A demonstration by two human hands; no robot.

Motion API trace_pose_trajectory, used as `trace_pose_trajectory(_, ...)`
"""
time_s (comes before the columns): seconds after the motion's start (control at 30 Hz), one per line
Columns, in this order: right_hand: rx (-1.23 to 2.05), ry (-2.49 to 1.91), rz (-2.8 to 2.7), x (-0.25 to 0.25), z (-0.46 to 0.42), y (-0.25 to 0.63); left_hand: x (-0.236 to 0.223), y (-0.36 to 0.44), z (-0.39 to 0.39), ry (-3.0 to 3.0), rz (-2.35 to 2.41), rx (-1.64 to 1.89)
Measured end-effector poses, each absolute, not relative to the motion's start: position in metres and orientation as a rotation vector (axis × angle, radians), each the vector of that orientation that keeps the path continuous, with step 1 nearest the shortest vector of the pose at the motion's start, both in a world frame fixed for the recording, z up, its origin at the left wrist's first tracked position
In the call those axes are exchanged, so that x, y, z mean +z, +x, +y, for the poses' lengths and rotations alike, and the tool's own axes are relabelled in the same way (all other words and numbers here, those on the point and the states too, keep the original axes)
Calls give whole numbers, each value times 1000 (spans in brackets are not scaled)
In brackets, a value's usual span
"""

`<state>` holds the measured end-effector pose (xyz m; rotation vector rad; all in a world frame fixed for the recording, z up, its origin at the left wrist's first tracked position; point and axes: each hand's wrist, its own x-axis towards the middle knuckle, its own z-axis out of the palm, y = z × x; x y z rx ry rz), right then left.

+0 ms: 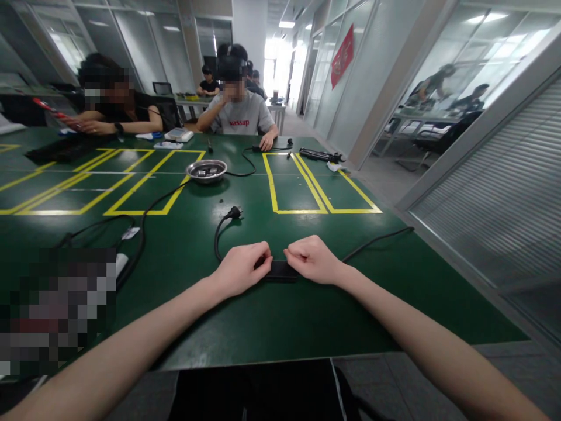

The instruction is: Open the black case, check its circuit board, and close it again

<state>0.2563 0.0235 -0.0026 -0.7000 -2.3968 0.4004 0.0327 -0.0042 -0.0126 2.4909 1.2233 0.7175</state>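
Observation:
A flat black power brick (279, 270) lies on the green table (280, 316) close to its near edge. My left hand (241, 270) is closed over its left end and my right hand (312, 259) is closed over its right end. A black cable (218, 234) runs from the left end and curls up to a loose plug (235, 212). Another black cable (377, 238) leads away to the right toward the table's edge. Most of the brick is hidden under my fingers.
A metal bowl (206, 171) with small parts sits in the middle of the table among yellow tape rectangles (302, 187). More black cables (140, 234) trail at left. Two people sit at the far side. A black tool (319, 155) lies at far right.

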Motion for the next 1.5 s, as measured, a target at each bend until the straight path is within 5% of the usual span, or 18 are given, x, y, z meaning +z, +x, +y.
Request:
trace_pose_trajectory(0.83, 829, -658, -2489, -1, 29, 266, -1, 18, -5, 2602, 1070, 499)
trace_pose_trajectory(1.5, 201, -570, -2516, -6, 26, 263, -1, 15, -3, 2817, 1105, 695)
